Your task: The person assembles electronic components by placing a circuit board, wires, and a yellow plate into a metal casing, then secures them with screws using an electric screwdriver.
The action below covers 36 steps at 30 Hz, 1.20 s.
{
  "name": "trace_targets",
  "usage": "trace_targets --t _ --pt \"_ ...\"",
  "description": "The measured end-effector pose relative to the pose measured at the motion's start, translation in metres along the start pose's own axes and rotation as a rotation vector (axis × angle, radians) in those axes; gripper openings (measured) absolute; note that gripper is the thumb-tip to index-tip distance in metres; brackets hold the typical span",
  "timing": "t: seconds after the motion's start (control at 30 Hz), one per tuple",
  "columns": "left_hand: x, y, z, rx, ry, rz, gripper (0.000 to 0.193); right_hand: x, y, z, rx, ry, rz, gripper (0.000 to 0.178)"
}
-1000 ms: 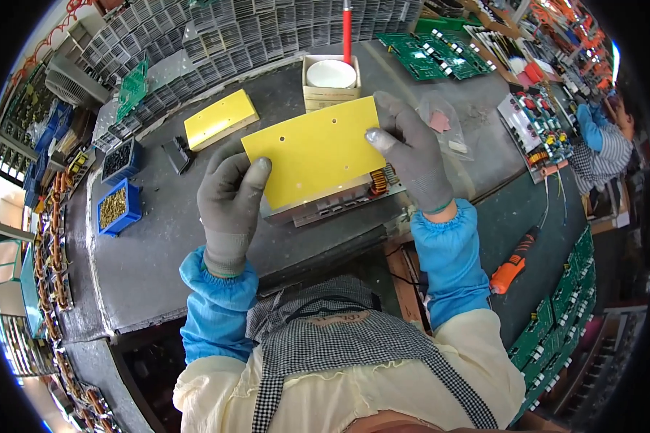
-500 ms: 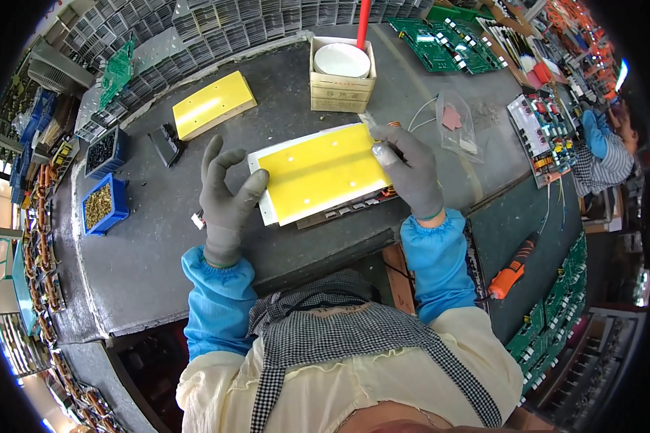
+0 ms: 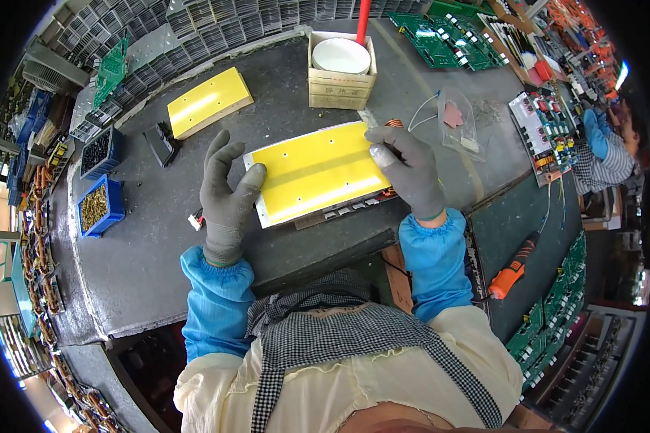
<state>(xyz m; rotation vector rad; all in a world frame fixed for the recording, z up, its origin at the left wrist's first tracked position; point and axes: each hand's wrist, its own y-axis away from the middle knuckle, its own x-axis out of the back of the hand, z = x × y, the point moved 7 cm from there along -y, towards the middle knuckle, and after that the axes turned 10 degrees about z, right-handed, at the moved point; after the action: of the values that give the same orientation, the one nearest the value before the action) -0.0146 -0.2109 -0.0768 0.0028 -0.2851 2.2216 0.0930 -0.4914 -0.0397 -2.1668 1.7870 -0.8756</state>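
A flat yellow sheet with small holes lies over a pale metal plate, whose left edge shows. Beneath its near edge are parts of an assembly, mostly hidden. My left hand, in a grey glove, stands open at the sheet's left edge, thumb near the edge and fingers raised. At the right end is my right hand, also gloved, its fingers slightly bent and thumb apart from them, the tips close to the sheet's corner. Neither hand visibly grips the sheet. A copper coil shows beyond the right hand.
Another yellow-topped block lies far left, beside a black part. Blue bins hold small screws. A wooden box with a white bowl stands behind. An orange power screwdriver and green circuit boards lie right; a co-worker sits beyond.
The yellow sheet has settled onto the metal plate, shifted slightly left, and its holes now look dark. My right fingers have eased off its corner; the left hand has barely moved.
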Motion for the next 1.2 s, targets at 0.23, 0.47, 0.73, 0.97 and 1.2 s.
trace_targets --t 0.23,0.47,0.73,0.97,1.2 --pt "-0.003 0.0 0.001 0.019 0.038 -0.03 0.045 0.0 -0.002 -0.001 0.03 0.013 -0.002 0.022" --pt "0.01 -0.005 0.003 -0.157 0.047 0.029 0.055 0.011 0.001 0.016 -0.152 -0.012 0.161 0.027" --pt "0.26 -0.094 0.033 -0.142 -0.595 0.358 0.047 0.007 0.01 0.01 -0.241 -0.234 0.228 0.034" --pt "0.364 -0.297 -0.044 -0.274 -1.299 -0.124 0.03 0.022 0.009 0.006 -0.158 -0.112 0.277 0.029" --pt "0.316 -0.293 -0.072 -0.913 -1.356 -0.249 0.031 0.021 0.003 0.013 -0.213 -0.299 0.244 0.025"
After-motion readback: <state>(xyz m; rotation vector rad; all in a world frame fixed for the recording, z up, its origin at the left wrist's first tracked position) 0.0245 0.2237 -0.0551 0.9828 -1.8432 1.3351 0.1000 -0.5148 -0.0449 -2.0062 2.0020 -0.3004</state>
